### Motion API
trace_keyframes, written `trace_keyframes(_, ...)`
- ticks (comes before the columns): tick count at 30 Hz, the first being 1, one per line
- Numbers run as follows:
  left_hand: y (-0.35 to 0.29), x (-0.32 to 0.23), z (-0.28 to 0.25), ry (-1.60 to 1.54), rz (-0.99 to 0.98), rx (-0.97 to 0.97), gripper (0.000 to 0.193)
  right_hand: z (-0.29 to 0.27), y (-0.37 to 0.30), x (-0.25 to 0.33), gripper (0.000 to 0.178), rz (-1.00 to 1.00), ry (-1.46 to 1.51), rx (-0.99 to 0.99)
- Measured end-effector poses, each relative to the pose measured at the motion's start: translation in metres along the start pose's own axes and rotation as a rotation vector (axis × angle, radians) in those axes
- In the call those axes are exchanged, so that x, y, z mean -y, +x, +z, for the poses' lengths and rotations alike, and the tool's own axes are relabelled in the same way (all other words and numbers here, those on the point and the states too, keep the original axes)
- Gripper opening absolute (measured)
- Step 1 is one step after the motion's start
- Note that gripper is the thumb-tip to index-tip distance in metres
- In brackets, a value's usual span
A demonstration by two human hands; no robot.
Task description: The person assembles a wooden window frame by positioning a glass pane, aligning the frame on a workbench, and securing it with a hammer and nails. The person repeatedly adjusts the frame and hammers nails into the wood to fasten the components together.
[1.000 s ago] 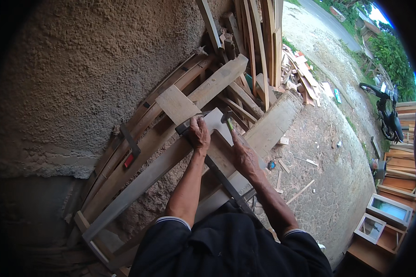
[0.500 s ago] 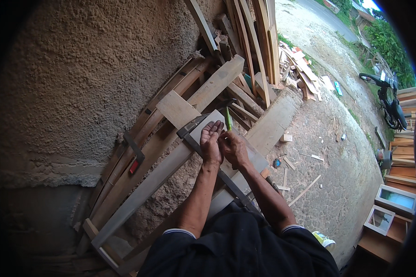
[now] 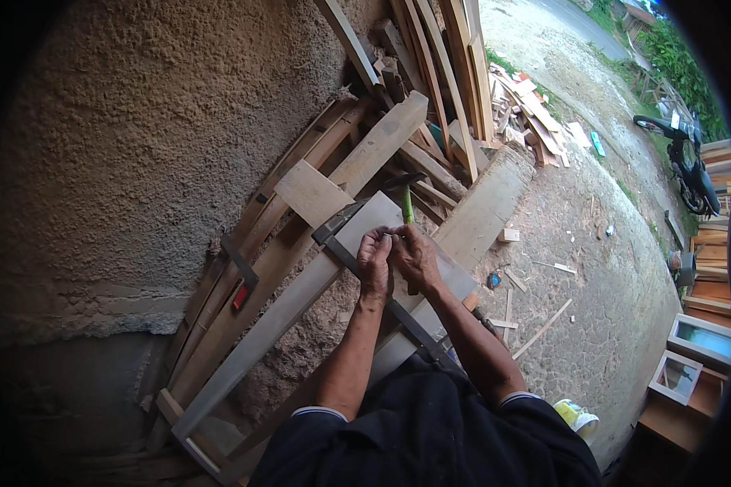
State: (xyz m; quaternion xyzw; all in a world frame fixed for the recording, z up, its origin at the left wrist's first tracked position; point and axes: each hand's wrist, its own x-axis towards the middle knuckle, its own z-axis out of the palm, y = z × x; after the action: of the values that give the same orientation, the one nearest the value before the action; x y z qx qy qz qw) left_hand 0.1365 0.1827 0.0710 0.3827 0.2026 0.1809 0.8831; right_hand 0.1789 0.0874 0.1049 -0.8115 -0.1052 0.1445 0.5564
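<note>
Right fingers (image 3: 415, 253) gripping hammer (image 3: 408, 209), handle running forward, head (image 3: 405, 181) foremost, left fingers (image 3: 374, 246) pinched.

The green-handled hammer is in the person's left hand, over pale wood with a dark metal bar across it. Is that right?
Wrong hand: the head view shows the green-handled hammer in the right hand, over pale wood with a dark metal bar across it.

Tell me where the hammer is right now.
In the head view, the hammer is slightly right of and above centre, held in the right hand, its dark head near the pale board.
</note>
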Motion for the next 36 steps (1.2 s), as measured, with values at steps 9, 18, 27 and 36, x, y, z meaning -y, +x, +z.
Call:
trace_keyframes(9, 0.012, 0.003, -0.018, 0.387, 0.127, 0.043, 0.01, -0.01, 0.009, -0.009, 0.022, -0.023, -0.061, 0.057)
trace_keyframes(18, 0.067, -0.019, -0.027, 1.548, 0.708, -0.089, 0.011, -0.038, -0.004, -0.014, 0.032, 0.022, -0.001, 0.043)
trace_keyframes(27, 0.065, -0.016, -0.021, 1.648, 0.644, -0.127, 0.012, -0.056, -0.023, -0.015, 0.034, -0.009, -0.049, 0.018)
trace_keyframes(36, 0.065, -0.016, -0.02, 1.656, 0.652, -0.125, 0.013, -0.058, -0.021, -0.02, 0.043, -0.283, -0.106, 0.102)
